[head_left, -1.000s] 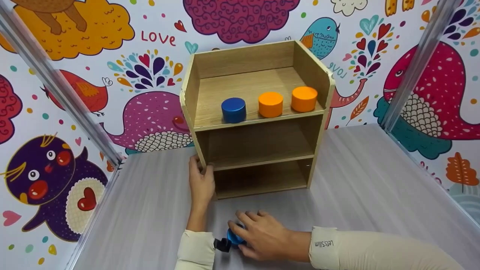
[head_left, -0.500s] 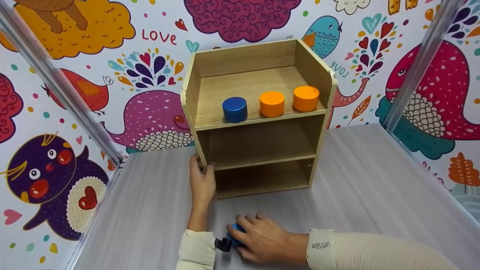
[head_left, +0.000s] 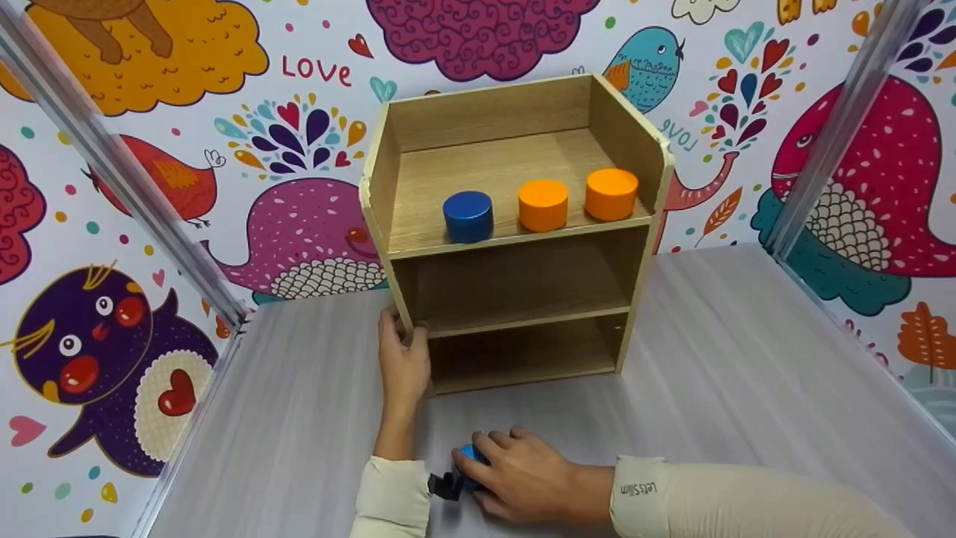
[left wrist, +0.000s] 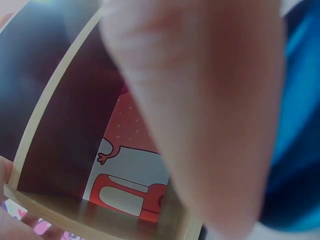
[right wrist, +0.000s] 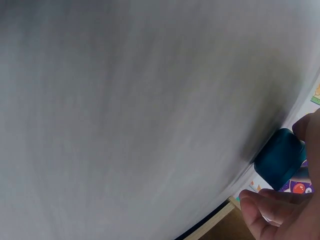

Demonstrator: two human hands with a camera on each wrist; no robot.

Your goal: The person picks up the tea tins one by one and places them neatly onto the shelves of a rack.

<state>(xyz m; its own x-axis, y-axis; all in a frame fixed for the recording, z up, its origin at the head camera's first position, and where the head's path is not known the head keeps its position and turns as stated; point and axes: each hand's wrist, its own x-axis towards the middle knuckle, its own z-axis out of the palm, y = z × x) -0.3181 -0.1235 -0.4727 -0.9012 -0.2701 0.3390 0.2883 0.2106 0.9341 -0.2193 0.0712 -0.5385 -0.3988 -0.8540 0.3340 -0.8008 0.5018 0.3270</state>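
In the head view, my left hand (head_left: 404, 366) grips the left side panel of a small wooden shelf (head_left: 485, 153), thumb at the front edge. My right hand (head_left: 526, 478) holds a blue cylinder (head_left: 472, 453) low in front of the shelf; the fingers cover most of it. The right wrist view shows this blue cylinder (right wrist: 279, 159) by the tabletop, between thumb and fingers. It also fills the right edge of the left wrist view, behind a large blurred finger. On the shelf's top board stand a darker blue cylinder (head_left: 468, 218) and two orange cylinders, one middle (head_left: 543, 206) and one right (head_left: 612, 194).
The shelf has two open compartments under its top board and stands on a grey wood-grain table (head_left: 299, 426). Patterned walls with metal posts (head_left: 810, 134) enclose the table. A black clip (head_left: 446, 486) on my left cuff sits right beside the held cylinder.
My right hand has shifted slightly and its fingers now cover more of the blue cylinder's top. My left hand stays on the panel. Cylinders on the shelf are unmoved.
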